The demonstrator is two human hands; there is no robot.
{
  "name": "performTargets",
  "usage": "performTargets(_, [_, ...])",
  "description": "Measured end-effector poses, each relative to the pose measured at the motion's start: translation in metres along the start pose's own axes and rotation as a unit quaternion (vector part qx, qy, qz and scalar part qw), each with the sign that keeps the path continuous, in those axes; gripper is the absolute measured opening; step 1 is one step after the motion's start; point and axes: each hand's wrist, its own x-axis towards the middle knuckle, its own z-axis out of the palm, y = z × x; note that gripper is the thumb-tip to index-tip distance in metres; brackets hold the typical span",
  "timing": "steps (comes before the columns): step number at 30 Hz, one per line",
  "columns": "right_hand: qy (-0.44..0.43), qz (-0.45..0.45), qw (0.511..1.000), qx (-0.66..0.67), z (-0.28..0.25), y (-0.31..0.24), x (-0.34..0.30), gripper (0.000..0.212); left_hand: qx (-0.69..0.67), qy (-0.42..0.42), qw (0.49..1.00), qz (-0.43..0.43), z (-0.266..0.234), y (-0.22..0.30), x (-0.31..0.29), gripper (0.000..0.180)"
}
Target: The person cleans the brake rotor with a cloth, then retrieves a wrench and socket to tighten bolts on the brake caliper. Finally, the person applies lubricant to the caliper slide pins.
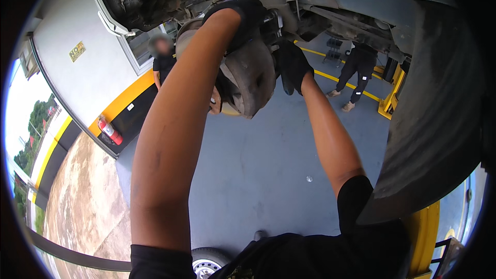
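Wall (111,67): lettered sign (77,51); hands (293,66) nr brake (253,78).

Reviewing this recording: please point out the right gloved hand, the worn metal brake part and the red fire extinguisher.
Right gloved hand (293,67): head view, middle of the black glove.
Worn metal brake part (249,78): head view, on its broad brownish-grey surface.
Red fire extinguisher (109,131): head view, middle of its cylinder.
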Motion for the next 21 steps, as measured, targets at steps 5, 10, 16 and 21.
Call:
performTargets(5, [0.004, -0.057, 0.998, -0.004, 0.020, 0.018, 0.004, 0.037, -0.046, -0.094, 0.992, -0.064, -0.013, 0.008, 0.008, 0.047])
performTargets(10, [-0.018, -0.236, 0.971, 0.045, 0.022, 0.108, 0.046, 0.032, -0.157, -0.031, 0.981, -0.113, -0.035, 0.037, 0.012, 0.048])
performTargets(16, [-0.081, -0.214, 0.968, -0.104, 0.006, 0.060, 0.023, 0.029, -0.204, -0.032, 0.962, -0.177, -0.043, 0.039, -0.004, 0.049])
performTargets(21, [-0.061, -0.288, 0.948, -0.118, -0.003, 0.060, 0.012, 0.034, -0.227, -0.036, 0.949, -0.217, -0.049, 0.043, -0.006, 0.050])
